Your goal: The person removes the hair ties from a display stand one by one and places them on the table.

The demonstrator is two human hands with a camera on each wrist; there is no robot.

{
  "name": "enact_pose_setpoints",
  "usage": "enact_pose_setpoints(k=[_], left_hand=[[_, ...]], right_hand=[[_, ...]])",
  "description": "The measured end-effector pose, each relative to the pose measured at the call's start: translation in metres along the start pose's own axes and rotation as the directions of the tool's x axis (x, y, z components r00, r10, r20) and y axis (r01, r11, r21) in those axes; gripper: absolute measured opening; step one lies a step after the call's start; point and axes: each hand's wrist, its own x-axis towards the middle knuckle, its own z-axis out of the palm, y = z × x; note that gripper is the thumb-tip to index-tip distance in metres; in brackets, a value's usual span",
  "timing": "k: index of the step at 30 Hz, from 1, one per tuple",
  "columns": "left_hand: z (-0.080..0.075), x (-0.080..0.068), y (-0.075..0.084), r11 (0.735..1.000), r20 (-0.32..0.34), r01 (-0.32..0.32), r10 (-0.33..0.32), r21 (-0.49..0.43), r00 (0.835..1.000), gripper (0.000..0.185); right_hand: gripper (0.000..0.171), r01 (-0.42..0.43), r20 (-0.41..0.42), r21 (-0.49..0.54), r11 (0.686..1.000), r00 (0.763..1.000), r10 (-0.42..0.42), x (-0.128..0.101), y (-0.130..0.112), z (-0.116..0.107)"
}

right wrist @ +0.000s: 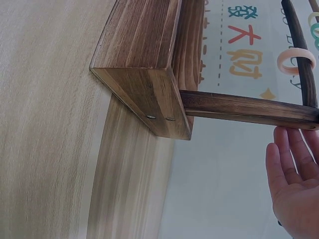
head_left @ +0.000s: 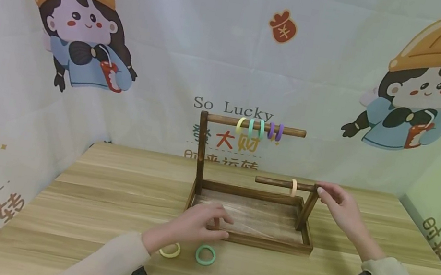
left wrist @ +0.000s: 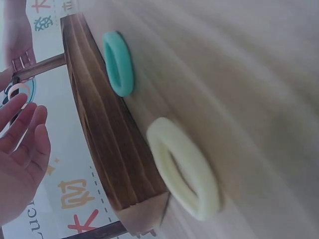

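A dark wooden rack has a tray base (head_left: pixel 264 243), a tall post with an upper rod (head_left: pixel 219 119), and a short post (head_left: pixel 307 210) with a lower rod (head_left: pixel 270 182). My left hand (head_left: pixel 199 221) hovers by the tray's front left edge, fingers loosely extended, holding nothing. With its fingertips, my right hand (head_left: pixel 340 208) touches the top of the short post; its fingers look straight in the right wrist view. A peach ring (head_left: pixel 293 188) hangs on the lower rod. On the tabletop lie a green ring (head_left: pixel 205 255) and a pale yellow ring (left wrist: pixel 183 169), partly hidden by my left arm in the head view.
Along the upper rod hang a yellow ring (head_left: pixel 240 125), two green rings (head_left: pixel 261 129) and two purple rings (head_left: pixel 279 133). The rack stands on a wood-grain table (head_left: pixel 115 193). Printed cloth (head_left: pixel 177 28) hangs behind and at both sides.
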Motion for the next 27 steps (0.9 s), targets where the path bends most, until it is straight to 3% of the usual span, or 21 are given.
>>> enact_pose_setpoints(k=[5, 9, 15, 19, 23, 27], left_hand=[[-0.003, 0.011, -0.002, 0.999, -0.056, -0.002, 0.0, -0.048, 0.998, 0.023], [-0.006, 0.019, -0.003, 0.997, -0.066, 0.03, -0.035, -0.074, 0.997, 0.024], [-0.01, 0.03, -0.006, 0.999, -0.105, 0.043, -0.046, -0.031, 0.993, 0.025], [-0.012, 0.039, -0.008, 0.999, -0.183, 0.047, -0.048, -0.011, 0.982, 0.026], [-0.013, 0.045, -0.01, 0.999, -0.273, 0.047, -0.053, -0.028, 0.961, 0.028], [-0.016, 0.049, -0.012, 0.996, -0.301, 0.055, -0.072, -0.064, 0.951, 0.034]], right_hand=[[0.047, 0.0, -0.005, -0.002, 1.0, 1.0, 0.0, 0.001, 0.001, 0.0], [0.047, 0.001, -0.007, 0.004, 1.0, 1.0, -0.001, 0.001, 0.001, 0.0], [0.047, 0.002, -0.008, 0.001, 1.0, 1.0, -0.002, 0.0, 0.0, -0.001], [0.045, 0.009, -0.008, -0.006, 1.0, 1.0, -0.009, 0.0, 0.0, -0.001], [0.045, 0.012, -0.006, -0.021, 1.0, 1.0, -0.012, 0.0, -0.001, -0.001], [0.045, 0.007, -0.004, -0.029, 1.0, 1.0, -0.007, 0.0, -0.001, -0.001]])
